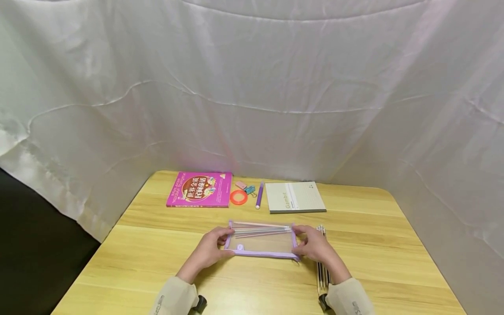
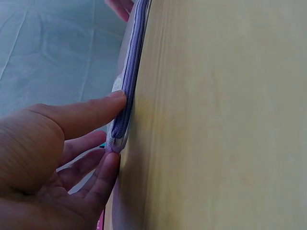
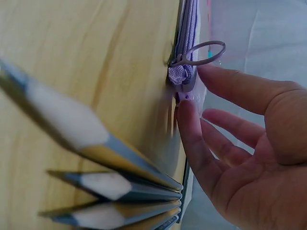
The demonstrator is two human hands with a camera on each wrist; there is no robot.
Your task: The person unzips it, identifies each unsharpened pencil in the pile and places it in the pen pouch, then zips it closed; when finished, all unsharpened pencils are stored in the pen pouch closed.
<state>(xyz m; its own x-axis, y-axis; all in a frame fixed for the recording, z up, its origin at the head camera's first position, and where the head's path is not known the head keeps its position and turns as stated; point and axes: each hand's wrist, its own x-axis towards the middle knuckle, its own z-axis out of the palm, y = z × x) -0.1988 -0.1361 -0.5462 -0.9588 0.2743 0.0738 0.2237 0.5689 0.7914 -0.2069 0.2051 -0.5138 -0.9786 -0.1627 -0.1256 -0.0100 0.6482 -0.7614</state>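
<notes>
A clear pouch (image 1: 261, 242) with purple zip trim lies flat at the middle of the wooden table (image 1: 157, 262). Several pencils (image 1: 260, 228) lie inside along its far edge. My left hand (image 1: 224, 239) holds its left end; in the left wrist view the thumb and fingers (image 2: 115, 103) pinch the pouch's zip corner (image 2: 125, 110). My right hand (image 1: 301, 245) holds the right end, thumb and forefinger (image 3: 189, 129) either side of the corner by the zip's ring pull (image 3: 204, 50). More loose pencils (image 1: 322, 267) lie beneath my right wrist, their sharpened tips (image 3: 96, 143) close to the camera.
Along the table's back edge lie a pink book (image 1: 199, 189), an orange tape ring (image 1: 238, 197), small clips (image 1: 245, 187), a purple pen (image 1: 259, 195) and a grey notebook (image 1: 295, 197). White cloth (image 1: 252, 87) hangs behind and on both sides.
</notes>
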